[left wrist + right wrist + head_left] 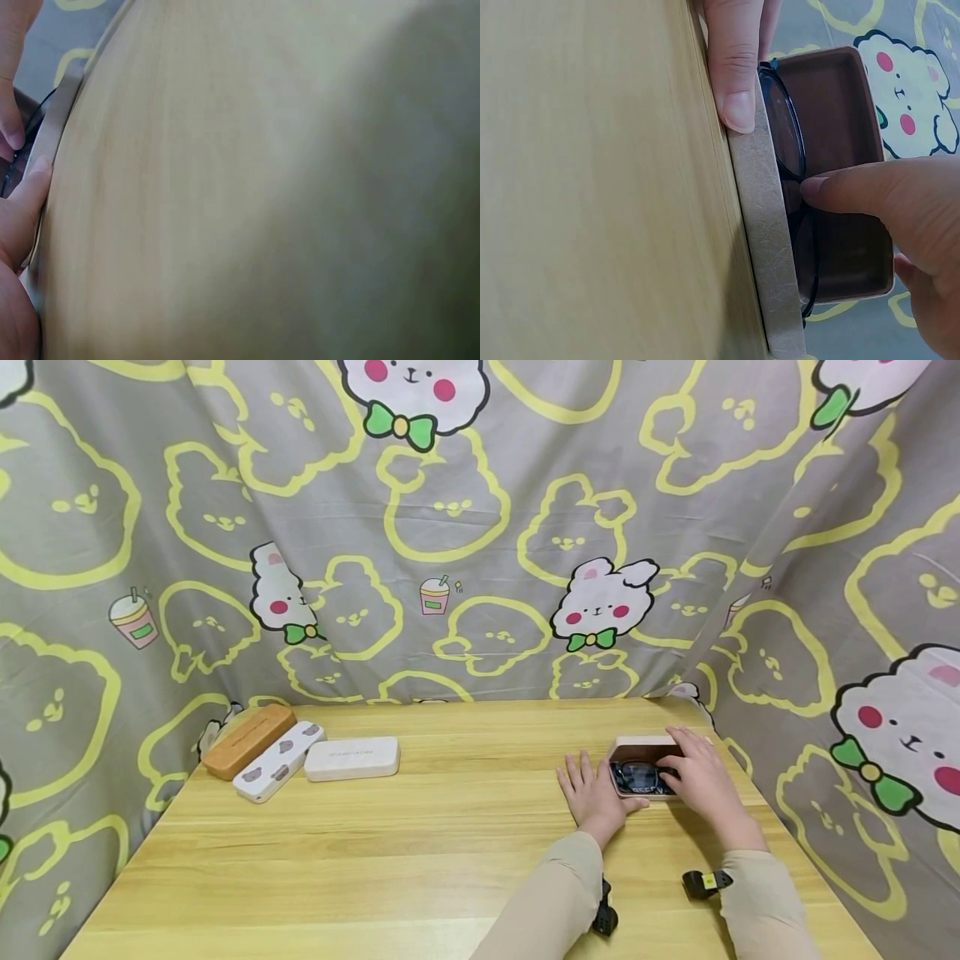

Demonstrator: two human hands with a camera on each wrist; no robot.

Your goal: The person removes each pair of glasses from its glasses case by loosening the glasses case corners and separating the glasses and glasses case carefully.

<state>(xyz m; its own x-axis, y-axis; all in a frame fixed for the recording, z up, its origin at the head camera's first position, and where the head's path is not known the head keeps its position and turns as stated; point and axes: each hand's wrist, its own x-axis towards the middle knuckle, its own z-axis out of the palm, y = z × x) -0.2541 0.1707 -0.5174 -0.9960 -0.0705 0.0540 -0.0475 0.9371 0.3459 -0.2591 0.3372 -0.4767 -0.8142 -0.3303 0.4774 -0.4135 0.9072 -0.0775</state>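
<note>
An open eyeglasses case with a brown lining stands at the right of the table, its lid raised at the back. Dark-framed eyeglasses lie inside, over a dark cloth with pale lettering. My left hand rests at the case's left end with fingers spread, its thumb pressing the front wall. Reaching in from the right, my right hand pinches the eyeglasses near the bridge, thumb toward the wrist camera. The lid and case hide some of the right fingers.
Three closed cases lie at the back left: an orange-brown one, a white one with bear prints and a plain white one. Black devices are on both wrists. A patterned curtain surrounds the wooden table.
</note>
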